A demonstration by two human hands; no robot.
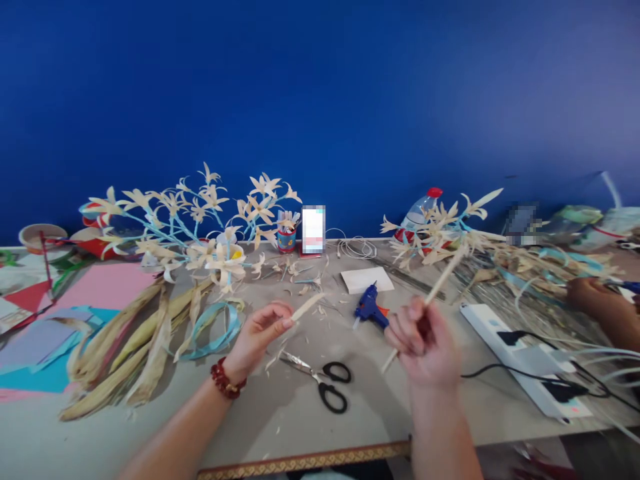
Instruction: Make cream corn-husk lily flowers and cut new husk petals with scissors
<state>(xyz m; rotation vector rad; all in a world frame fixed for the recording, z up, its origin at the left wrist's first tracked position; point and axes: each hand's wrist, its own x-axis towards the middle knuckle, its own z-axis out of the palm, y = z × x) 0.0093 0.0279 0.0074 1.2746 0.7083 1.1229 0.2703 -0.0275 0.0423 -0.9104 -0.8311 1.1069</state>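
Observation:
My left hand, with a beaded bracelet at the wrist, pinches a pale pointed corn husk petal between thumb and fingers. On the right, my right hand is closed around a thin pale stem that slants up toward pale husk flowers. Whether those flowers are on this stem or behind it, I cannot tell. Black-handled scissors lie on the table between my hands, blades partly spread. Just left of my right hand lies a blue glue gun.
Dried corn husks and coloured paper lie at left, below husk flower branches. A phone stands at the wall. A power strip with cables lies right, near another person's hand. Husk scraps litter the middle.

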